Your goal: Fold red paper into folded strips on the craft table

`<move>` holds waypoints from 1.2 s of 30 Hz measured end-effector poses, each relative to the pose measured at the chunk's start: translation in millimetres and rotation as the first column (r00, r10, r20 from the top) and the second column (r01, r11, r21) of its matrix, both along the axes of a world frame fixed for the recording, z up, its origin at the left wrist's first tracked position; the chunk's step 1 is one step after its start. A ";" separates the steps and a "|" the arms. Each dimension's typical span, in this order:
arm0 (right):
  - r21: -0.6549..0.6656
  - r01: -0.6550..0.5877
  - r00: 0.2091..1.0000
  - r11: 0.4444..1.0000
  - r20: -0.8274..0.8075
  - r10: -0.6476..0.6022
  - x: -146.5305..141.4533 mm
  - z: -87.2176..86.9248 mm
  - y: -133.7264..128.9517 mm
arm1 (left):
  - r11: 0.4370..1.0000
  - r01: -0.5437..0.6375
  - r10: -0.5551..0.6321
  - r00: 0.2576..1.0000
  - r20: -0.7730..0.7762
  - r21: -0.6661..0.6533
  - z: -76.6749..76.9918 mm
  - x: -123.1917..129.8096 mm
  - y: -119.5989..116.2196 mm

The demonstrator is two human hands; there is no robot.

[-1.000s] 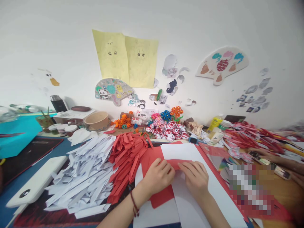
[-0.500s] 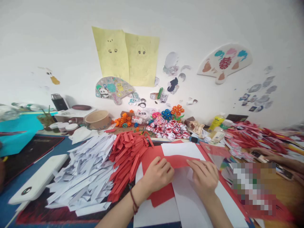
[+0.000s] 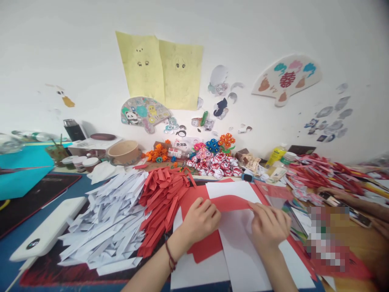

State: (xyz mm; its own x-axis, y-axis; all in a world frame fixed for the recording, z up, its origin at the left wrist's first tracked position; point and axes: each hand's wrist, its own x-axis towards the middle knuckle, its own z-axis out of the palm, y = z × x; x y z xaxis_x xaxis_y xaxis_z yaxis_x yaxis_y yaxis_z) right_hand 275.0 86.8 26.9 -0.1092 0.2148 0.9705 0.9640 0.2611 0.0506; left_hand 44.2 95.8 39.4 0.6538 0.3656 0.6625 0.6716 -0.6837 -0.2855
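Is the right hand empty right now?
No, the right hand pinches one end of a red paper strip that spans the gap to the left hand.

A paper strip (image 3: 232,203) is positioned between the left hand (image 3: 202,219) and the right hand (image 3: 271,225), above overlapping sheets (image 3: 243,259). To the sheets' left, an inner heap of folded strips (image 3: 164,198) and an adjoining outer heap (image 3: 103,231) are placed. A power bank (image 3: 50,227) is located farther left. Behind the outer heap, a bowl (image 3: 123,152) is set, right of jars (image 3: 90,164). Flowers (image 3: 217,164) are arranged behind the sheets.
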 end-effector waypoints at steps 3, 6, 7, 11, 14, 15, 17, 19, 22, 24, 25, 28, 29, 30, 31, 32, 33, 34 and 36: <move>0.008 0.025 1.000 1.000 -0.006 -0.025 -0.3 -1.4 0.1 | 1.000 -0.017 0.017 1.000 0.017 -0.004 2.2 -1.5 0.9; 0.004 0.049 0.999 0.999 -0.010 -0.049 -2.1 -1.8 0.1 | 0.999 -0.040 0.040 0.999 0.025 -0.009 4.7 -2.4 1.1; 0.003 0.057 0.998 0.998 -0.017 -0.057 -2.2 -2.0 0.4 | 0.999 -0.040 0.040 0.999 0.024 -0.008 5.4 -2.8 1.1; 0.018 0.098 0.991 0.995 -0.097 -0.096 1.4 -2.0 3.1 | 0.999 -0.039 0.039 0.999 0.021 -0.011 7.6 -4.9 1.0; 0.029 0.108 0.987 0.994 -0.123 -0.104 3.8 -1.1 4.5 | 0.998 -0.048 0.049 0.999 0.011 -0.032 8.6 -6.3 1.1; 0.038 0.113 0.988 0.993 -0.112 -0.108 3.8 -0.8 4.5 | 0.998 -0.053 0.053 0.999 0.010 -0.036 8.9 -6.3 1.0; 0.061 0.134 0.988 0.989 -0.089 -0.129 3.2 -0.6 4.2 | 0.997 -0.062 0.062 0.998 0.012 -0.042 9.3 -5.5 0.4; 0.074 0.160 0.985 0.984 -0.084 -0.154 3.4 -1.2 3.9 | 0.997 -0.062 0.062 0.998 0.012 -0.042 9.1 -4.4 -0.2; 0.061 0.191 0.976 0.980 -0.114 -0.183 9.7 -3.4 4.3 | 0.998 -0.057 0.057 0.998 0.011 -0.031 7.0 -6.2 1.7; 0.041 0.238 0.954 0.970 -0.197 -0.226 18.0 -5.5 4.8 | 0.997 -0.082 0.082 0.996 0.035 -0.015 5.2 -11.2 6.0; 0.031 0.266 0.936 0.963 -0.248 -0.251 22.4 -6.5 4.9 | 0.994 -0.109 0.109 0.992 0.058 -0.007 4.5 -14.6 8.7; 0.007 0.316 0.893 0.949 -0.339 -0.295 30.5 -9.3 4.2 | 0.975 -0.222 0.220 0.962 0.159 -0.009 4.4 -23.6 15.3; 0.000 0.311 0.894 0.950 -0.339 -0.292 30.4 -10.1 3.6 | 0.970 -0.241 0.240 0.953 0.187 -0.014 5.0 -25.0 15.8; -0.010 0.293 0.901 0.956 -0.330 -0.280 28.9 -10.9 2.9 | 0.968 -0.249 0.247 0.946 0.207 -0.020 5.9 -25.1 15.1; -0.024 0.265 0.911 0.964 -0.323 -0.258 26.3 -11.7 2.1 | 0.970 -0.244 0.243 0.945 0.218 -0.024 6.9 -23.9 13.3; -0.042 0.223 0.922 0.974 -0.317 -0.224 22.9 -12.5 1.2 | 0.972 -0.232 0.232 0.948 0.217 -0.029 8.1 -21.7 10.7; -0.063 0.174 0.930 0.983 -0.319 -0.185 19.3 -13.2 0.2 | 0.976 -0.216 0.218 0.954 0.208 -0.035 9.3 -18.7 7.5; -0.077 0.132 0.933 0.988 -0.328 -0.150 15.9 -13.9 -0.9 | 0.979 -0.198 0.203 0.960 0.191 -0.044 10.5 -15.2 4.2; -0.096 0.079 0.924 0.992 -0.366 -0.109 10.9 -15.3 -3.4 | 0.982 -0.176 0.185 0.972 0.145 -0.075 12.9 -8.3 -1.3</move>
